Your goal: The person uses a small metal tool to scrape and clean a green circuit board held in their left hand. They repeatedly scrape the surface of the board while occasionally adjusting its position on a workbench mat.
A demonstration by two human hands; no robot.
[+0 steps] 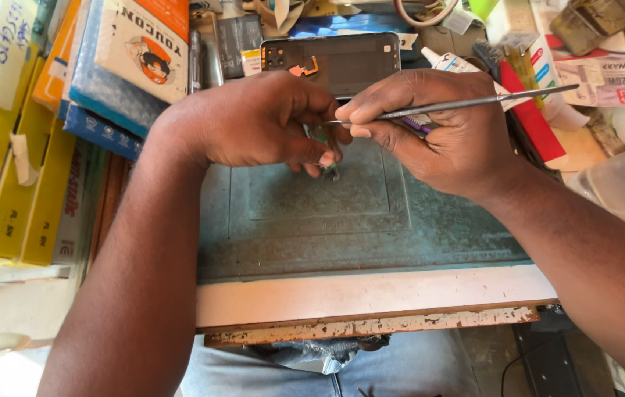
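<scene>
1. Head view: left hand (254, 121) pinching a small greenish part (321, 137), mostly hidden, above the worn green mat (327, 220).
2. Right hand (430, 132) gripping a thin metal tool (459, 105), tip at the part.
3. Behind both, a dark phone back panel (349, 59).

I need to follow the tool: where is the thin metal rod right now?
The thin metal rod is in the right hand, tip meeting the left hand above the green mat.

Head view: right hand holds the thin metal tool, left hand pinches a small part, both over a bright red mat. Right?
Not quite. The head view shows the mat is a worn grey-green, not bright red. The rest stands: the right hand holds the thin metal tool, and the left hand pinches a small part above the mat.
</scene>
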